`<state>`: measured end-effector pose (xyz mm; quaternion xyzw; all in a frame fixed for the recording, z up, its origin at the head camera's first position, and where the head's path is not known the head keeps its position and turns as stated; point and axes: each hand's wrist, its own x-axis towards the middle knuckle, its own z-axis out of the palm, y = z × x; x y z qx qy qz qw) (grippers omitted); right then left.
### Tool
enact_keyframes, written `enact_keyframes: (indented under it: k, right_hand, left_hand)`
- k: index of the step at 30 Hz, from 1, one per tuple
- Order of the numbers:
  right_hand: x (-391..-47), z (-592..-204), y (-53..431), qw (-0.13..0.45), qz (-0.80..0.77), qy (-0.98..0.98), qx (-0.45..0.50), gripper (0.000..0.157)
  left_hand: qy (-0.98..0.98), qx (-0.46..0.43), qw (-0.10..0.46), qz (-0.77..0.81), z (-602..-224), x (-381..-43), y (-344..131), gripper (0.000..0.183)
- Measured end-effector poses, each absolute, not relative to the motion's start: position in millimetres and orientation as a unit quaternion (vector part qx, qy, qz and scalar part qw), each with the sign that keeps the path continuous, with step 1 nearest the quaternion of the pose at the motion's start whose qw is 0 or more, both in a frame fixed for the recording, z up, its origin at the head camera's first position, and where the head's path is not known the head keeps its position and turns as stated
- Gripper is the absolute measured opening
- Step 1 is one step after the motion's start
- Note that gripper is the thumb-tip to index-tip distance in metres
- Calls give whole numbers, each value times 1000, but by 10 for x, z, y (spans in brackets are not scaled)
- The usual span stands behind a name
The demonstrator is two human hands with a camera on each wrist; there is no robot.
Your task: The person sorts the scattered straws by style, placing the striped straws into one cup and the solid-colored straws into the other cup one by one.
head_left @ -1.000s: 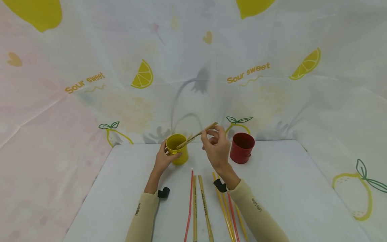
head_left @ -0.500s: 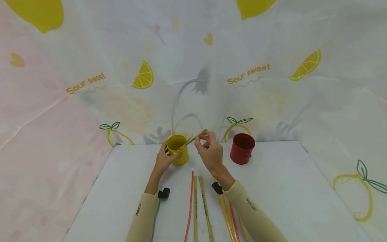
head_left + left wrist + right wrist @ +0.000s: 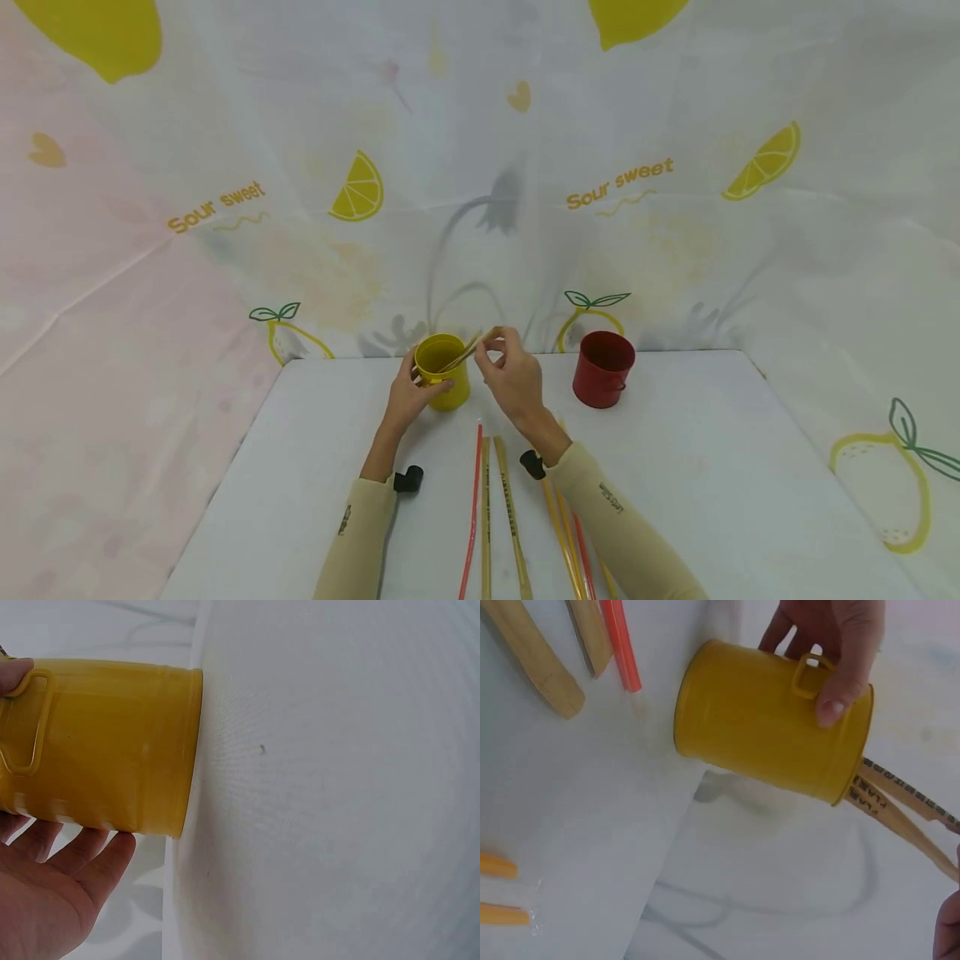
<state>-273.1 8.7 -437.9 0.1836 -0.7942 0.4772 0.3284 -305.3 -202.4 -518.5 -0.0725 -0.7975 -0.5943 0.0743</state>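
Observation:
My left hand [image 3: 408, 398] grips the yellow metal cup [image 3: 450, 393] from its left side, thumb near the small wire handle. In the left wrist view the cup's base meets the white tabletop. A printed bamboo stick [image 3: 463, 357] slants into the cup mouth, its upper end pinched between thumb and fingers of my right hand [image 3: 516, 382]. Beside it leans a second bamboo stick [image 3: 474, 339]. In the right wrist view, a dark-lettered stick [image 3: 911, 789] and a paler stick [image 3: 904, 823] both stick out past the rim; my right fingertips [image 3: 949, 926] show at the frame edge.
A red metal cup [image 3: 602, 379] stands to the right. Toward me on the white table [image 3: 697, 475] lie a thin red stick [image 3: 474, 508], two bamboo sticks [image 3: 486, 525], and several yellow and red sticks [image 3: 558, 525] partly under my right forearm. A lemon-print cloth [image 3: 480, 233] hangs behind.
My right hand has moved left and slightly down toward the yellow cup, bringing the bamboo stick with it. My left hand and the cup stay in place.

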Motion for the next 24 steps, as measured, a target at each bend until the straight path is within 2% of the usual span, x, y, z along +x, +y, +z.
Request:
enact_keyframes:
  k: [9,15,24]
  right_hand:
    - [-2784,-4437,50,239,497,-821,147,13]
    - [-2822,-4438,59,204,493,-837,125,10]
    - [-2801,-4458,101,149,465,-867,99,22]
  left_hand:
    - [-799,-76,77,-591,-5172,-3040,-2012,90]
    - [-800,-73,77,-591,-5162,-3035,-2008,91]
    - [-793,-78,80,-598,-5179,-3035,-2012,90]
